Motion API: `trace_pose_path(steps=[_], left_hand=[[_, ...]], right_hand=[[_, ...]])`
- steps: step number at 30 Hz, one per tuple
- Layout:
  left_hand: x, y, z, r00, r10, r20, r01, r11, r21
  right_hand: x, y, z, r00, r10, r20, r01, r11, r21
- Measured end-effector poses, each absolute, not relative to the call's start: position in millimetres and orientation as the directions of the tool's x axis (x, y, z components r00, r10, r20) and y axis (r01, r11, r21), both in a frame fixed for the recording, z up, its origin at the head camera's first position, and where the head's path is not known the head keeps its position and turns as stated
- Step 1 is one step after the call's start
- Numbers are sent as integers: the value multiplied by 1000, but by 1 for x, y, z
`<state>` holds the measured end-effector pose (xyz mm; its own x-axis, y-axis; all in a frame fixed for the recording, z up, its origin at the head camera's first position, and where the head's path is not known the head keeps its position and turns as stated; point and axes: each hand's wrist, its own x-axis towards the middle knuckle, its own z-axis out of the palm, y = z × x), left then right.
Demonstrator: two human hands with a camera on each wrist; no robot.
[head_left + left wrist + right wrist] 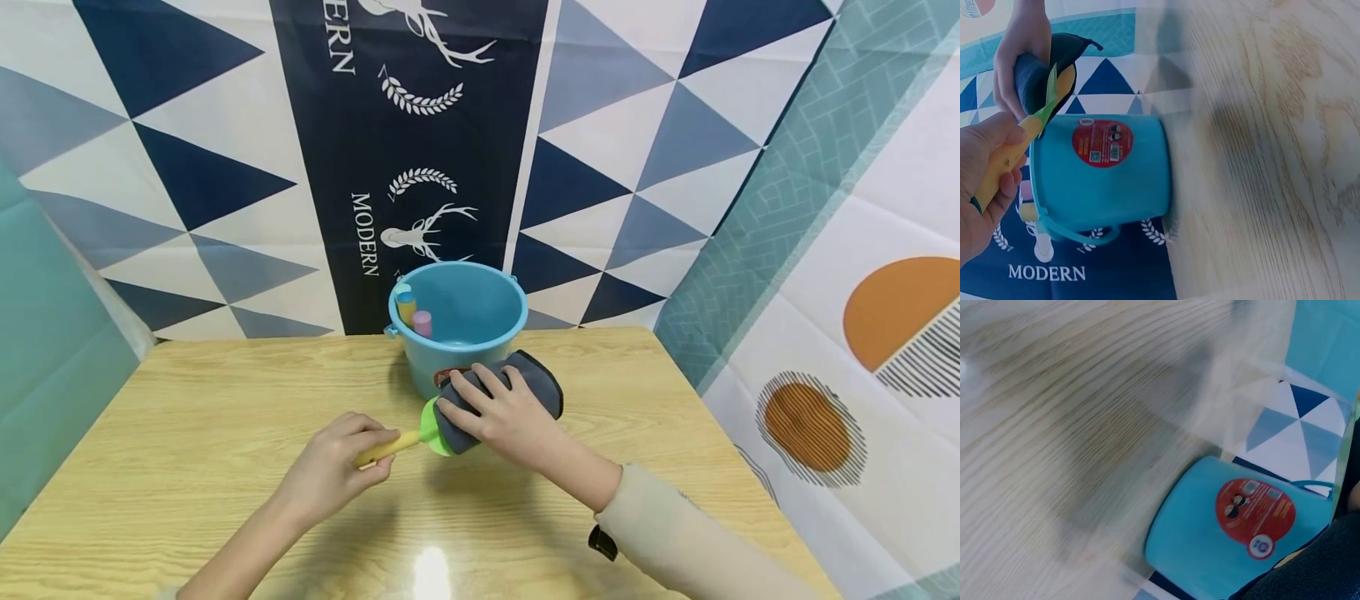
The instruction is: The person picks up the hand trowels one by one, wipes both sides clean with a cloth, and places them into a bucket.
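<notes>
My left hand [337, 467] grips the yellow handle [397, 446] of a small toy tool, which looks like a shovel. Its bright green end [431, 428] goes into a dark grey cloth [542, 385] with black edging. Over that cloth my right hand [506, 417] is curled, holding it around the green part. In the left wrist view the thin green blade [1052, 90] lies against the cloth's opening, where a yellowish area shows. Part of the cloth [1316, 569] fills the lower right of the right wrist view; most of the right hand is hidden there.
Just behind both hands a blue bucket [420, 362] stands upright on the wooden table [225, 433]. A yellow-and-blue handle end [406, 305] and a pink one [422, 323] show inside. The bucket bears a red sticker [1102, 142]. Patterned cloth [405, 142] hangs behind the table.
</notes>
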<state>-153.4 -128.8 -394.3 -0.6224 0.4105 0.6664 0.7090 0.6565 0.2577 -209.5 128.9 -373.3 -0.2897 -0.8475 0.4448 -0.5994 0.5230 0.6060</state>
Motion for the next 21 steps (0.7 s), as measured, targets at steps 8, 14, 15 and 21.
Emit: trace_pose_path(steps=[8, 14, 15, 21], left_hand=[[-154, -138, -394, -643, 379, 665, 687, 670, 282], [-155, -139, -393, -658, 377, 653, 677, 675, 293], [-155, -139, -393, -662, 377, 647, 672, 682, 290], [-158, -133, -392, -671, 384, 634, 663, 693, 282]], right_hand=[[-214, 143, -373, -360, -821, 443, -654, 561, 508], [-214, 144, -372, -367, -766, 528, -724, 592, 355], [-213, 143, -371, -355, -762, 541, -733, 586, 344], [-203, 128, -371, -252, -789, 560, -744, 528, 409]])
